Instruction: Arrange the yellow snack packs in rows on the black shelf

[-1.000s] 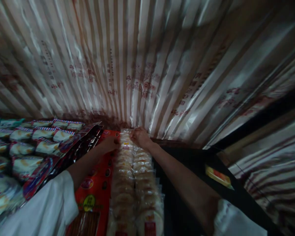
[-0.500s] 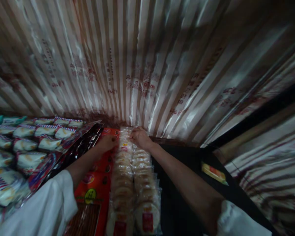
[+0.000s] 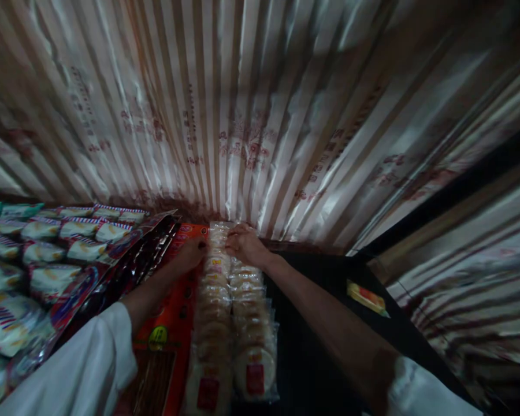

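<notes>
Swung the view slightly since a second ago, bringing the yellow packet [image 3: 366, 297] a little further left and up in it. Kept both hands near the far end of two side-by-side rows of wrapped round flat cakes, on the dark tabletop [image 3: 303, 346]. Bending the fingers of the right hand [image 3: 246, 245] over the far end of the right row [image 3: 253, 329], touching the wrappers; cannot tell whether pinching one. Curling the fingers of the left hand [image 3: 192, 254] just beside the far end of the left row [image 3: 214, 329], over the orange package [image 3: 186, 306]; cannot tell, for blur, whether touching or pinching anything. Overlapping from back to front in both rows, with red labels on the nearest cakes. Lying along the left row, the orange package; further left, dark glossy packs [image 3: 125, 274], then ranks of white packs [image 3: 43, 254]. Rising behind everything, striped, creased sheeting [image 3: 242, 115] with reddish print.
</notes>
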Available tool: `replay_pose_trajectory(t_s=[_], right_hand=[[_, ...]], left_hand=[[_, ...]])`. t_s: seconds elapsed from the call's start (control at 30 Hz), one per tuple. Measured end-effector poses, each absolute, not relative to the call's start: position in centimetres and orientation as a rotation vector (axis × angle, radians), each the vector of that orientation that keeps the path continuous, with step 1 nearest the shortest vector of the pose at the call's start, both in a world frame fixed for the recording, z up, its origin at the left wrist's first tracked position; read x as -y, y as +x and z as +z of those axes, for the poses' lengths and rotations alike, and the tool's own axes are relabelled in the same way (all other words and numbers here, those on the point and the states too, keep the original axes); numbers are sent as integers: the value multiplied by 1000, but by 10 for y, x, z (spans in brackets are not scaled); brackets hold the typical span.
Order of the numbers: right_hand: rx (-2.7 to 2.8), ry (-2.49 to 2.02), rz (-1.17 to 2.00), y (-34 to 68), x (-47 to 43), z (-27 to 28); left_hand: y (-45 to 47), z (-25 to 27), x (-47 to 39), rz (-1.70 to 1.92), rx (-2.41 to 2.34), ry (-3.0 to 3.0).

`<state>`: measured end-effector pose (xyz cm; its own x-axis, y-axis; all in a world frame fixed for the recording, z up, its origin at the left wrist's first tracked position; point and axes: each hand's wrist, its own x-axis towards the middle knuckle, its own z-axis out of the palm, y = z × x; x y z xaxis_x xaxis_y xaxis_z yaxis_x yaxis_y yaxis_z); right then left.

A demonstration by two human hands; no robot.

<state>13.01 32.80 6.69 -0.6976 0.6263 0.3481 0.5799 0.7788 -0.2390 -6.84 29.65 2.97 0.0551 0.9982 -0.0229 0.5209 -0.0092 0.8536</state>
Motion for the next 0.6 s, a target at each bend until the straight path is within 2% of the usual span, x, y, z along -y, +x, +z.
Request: replay_pose_trajectory(t_s=[0.17,0.3,0.43,0.6], right_hand=[[2561,-927,119,127,-330,53],[2527,-952,115,127,-330,50],[2552,-971,98,125,-329,50],[2520,-984,119,125,-320,55]], left_hand=[[-70,40,-290,879,-1723,1573],[-80,49,-281,746,-1820,1566],[-88,50,-268,447,-1543,1630],[-86,42,-265,618,-1457,1621]])
